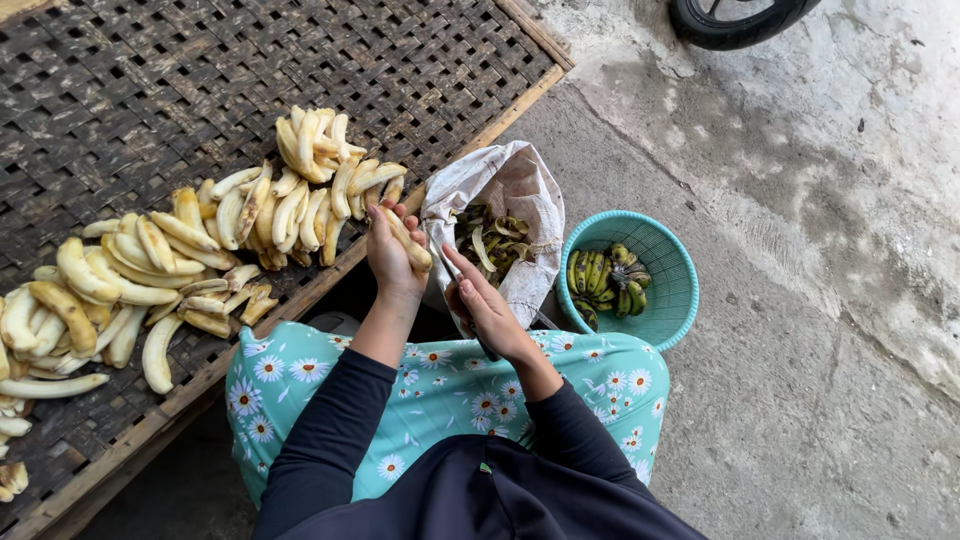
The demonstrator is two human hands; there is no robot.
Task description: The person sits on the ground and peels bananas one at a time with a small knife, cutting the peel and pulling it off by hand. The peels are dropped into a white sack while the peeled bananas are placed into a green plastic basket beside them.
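Note:
My left hand grips a peeled, pale yellow banana just above my lap. My right hand is next to it, closed around a small knife handle, its fingers pointing toward the banana. Right behind my hands stands a white sack, open and holding banana peels. A large heap of peeled bananas lies on the woven bamboo tray at the left.
A teal plastic basket with unpeeled green-yellow bananas sits on the concrete floor at my right. A black tyre shows at the top edge. My lap is covered by a turquoise flowered cloth.

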